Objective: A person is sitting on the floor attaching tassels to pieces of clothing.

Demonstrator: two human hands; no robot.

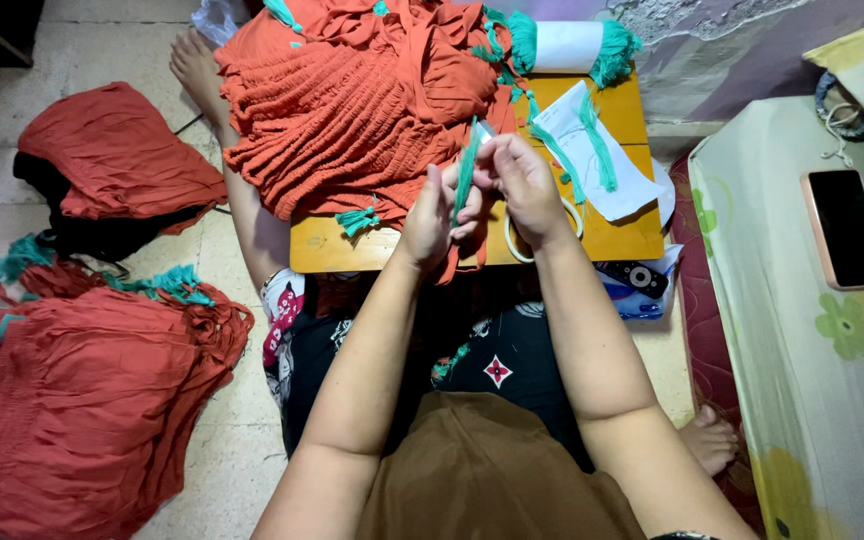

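Brown lap [492, 480] lies nearest, both forearms reaching out over it. Beyond, the orange garment [352, 100] is heaped on the low yellow table [612, 235], other orange piles [72, 400] on the floor to the left. The left hand [432, 215] and right hand [522, 180] meet, both pinching the green tassel [466, 170], its length nearly upright between them; a tape roll [517, 245] sits under the right wrist

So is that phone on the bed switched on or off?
Off, as far as it shows: the phone lies face up on the bed sheet, its screen plain black, nothing lit.
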